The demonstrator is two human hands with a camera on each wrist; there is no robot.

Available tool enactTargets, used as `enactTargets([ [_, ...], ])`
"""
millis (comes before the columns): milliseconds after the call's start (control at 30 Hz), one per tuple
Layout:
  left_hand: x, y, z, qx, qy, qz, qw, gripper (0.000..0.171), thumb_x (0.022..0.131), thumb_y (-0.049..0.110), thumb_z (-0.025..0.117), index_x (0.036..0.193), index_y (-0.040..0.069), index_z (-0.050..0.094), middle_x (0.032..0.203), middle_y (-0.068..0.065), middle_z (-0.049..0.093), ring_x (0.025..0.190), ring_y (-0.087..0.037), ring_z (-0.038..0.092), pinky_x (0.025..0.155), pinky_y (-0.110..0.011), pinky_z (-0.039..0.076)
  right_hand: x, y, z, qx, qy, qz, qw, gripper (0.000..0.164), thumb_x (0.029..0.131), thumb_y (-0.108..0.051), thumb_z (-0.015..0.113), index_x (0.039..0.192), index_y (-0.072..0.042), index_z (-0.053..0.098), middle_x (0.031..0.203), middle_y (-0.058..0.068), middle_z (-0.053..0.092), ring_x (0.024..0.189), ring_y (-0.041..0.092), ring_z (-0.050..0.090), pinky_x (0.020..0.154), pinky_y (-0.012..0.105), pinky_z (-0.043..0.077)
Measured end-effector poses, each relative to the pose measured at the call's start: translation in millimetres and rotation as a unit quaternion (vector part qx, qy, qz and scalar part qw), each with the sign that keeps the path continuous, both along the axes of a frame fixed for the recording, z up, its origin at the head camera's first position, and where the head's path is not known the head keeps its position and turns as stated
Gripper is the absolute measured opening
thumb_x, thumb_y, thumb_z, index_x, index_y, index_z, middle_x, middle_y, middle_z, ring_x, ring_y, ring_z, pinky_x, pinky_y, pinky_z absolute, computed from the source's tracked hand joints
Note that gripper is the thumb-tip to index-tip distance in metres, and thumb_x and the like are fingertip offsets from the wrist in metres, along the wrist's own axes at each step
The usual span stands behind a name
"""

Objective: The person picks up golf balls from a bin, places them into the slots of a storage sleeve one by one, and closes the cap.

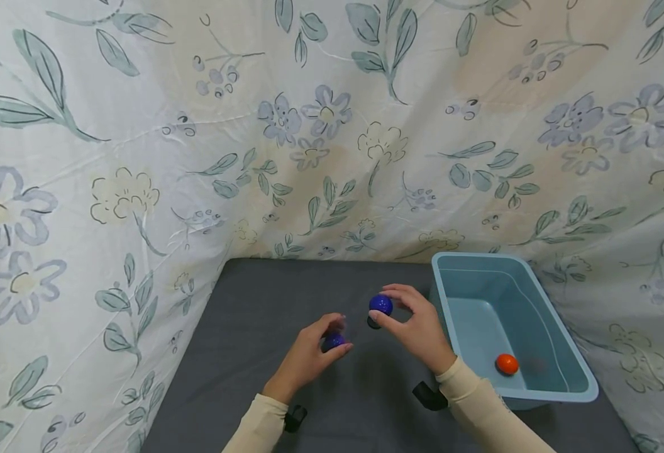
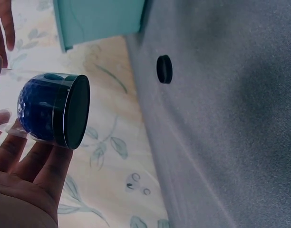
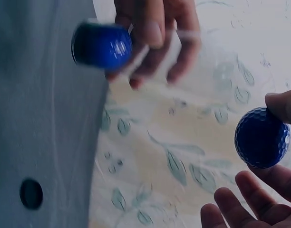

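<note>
My left hand grips a clear plastic tube with a dark end. Inside the tube, at that dark end, sits a blue golf ball. Between thumb and fingers, my right hand pinches a second blue golf ball, held apart from the tube and to its right. A round black cap lies on the grey cloth, just below the right hand's ball in the head view; the left wrist view also shows the cap.
To the right stands a light blue plastic bin, with an orange ball on its floor. Dark grey cloth covers the table. Flower-printed fabric hangs behind and at both sides. Black straps are at the wrists.
</note>
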State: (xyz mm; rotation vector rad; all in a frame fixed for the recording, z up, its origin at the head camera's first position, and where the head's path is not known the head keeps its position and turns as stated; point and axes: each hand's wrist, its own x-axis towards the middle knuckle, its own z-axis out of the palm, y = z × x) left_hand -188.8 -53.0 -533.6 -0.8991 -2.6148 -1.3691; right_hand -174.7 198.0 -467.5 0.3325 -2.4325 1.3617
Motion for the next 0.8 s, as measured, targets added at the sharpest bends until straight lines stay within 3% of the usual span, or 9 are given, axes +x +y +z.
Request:
enactTargets([
  [133,-0.8,0,-0.5,0.007,0.001,-0.007,0.9999,0.052,0.097,0.039,0.073,0.142,0.023,0.053,0.128,-0.001,0.069,0.118,-0.025,0.070,0.102,-0.039,0.058,3.0,-13,-5.3,-0.022,0.009,0.012,1.000,0.039,0.087,-0.026,0.087,0.121,-0.011,0.074,0.132,0.007,0.067,0.117,0.027,0.067,0.099,0.053,0.058],
  [300,-1.2,0,-2.1,0.008,0.007,-0.009,0.9999,0.051,0.097,0.039,0.073,0.141,0.024,0.053,0.128,0.000,0.069,0.118,-0.020,0.069,0.101,-0.039,0.059,4.3,-23,-10.4,-0.044,0.012,0.018,0.999,0.038,0.087,-0.024,0.087,0.121,-0.011,0.074,0.130,0.006,0.068,0.113,0.022,0.068,0.098,0.047,0.059],
  [533,-1.7,1,-1.8,0.014,0.011,-0.012,0.9998,0.050,0.097,0.037,0.074,0.141,0.027,0.053,0.130,0.001,0.069,0.118,-0.017,0.069,0.100,-0.039,0.059,7.3,-34,-15.3,-0.062,0.000,0.031,0.998,0.038,0.088,-0.025,0.086,0.123,-0.019,0.073,0.132,0.004,0.067,0.113,0.021,0.067,0.094,0.029,0.059],
  [700,-1.3,2,-2.1,0.020,0.017,-0.018,0.9995,0.048,0.098,0.037,0.073,0.141,0.029,0.053,0.132,0.003,0.068,0.118,-0.015,0.069,0.100,-0.038,0.059,8.8,-40,-21.2,-0.070,-0.007,0.046,0.996,0.038,0.090,-0.024,0.083,0.126,-0.019,0.073,0.133,0.005,0.066,0.113,0.021,0.066,0.094,0.027,0.058],
  [800,-1.0,2,-2.6,0.020,0.016,-0.015,0.9996,0.048,0.098,0.039,0.073,0.141,0.031,0.053,0.132,0.006,0.068,0.118,-0.010,0.068,0.100,-0.036,0.059,9.5,-42,-24.3,-0.076,-0.017,0.052,0.996,0.038,0.092,-0.024,0.082,0.128,-0.018,0.072,0.132,0.006,0.067,0.111,0.020,0.067,0.096,0.032,0.059],
])
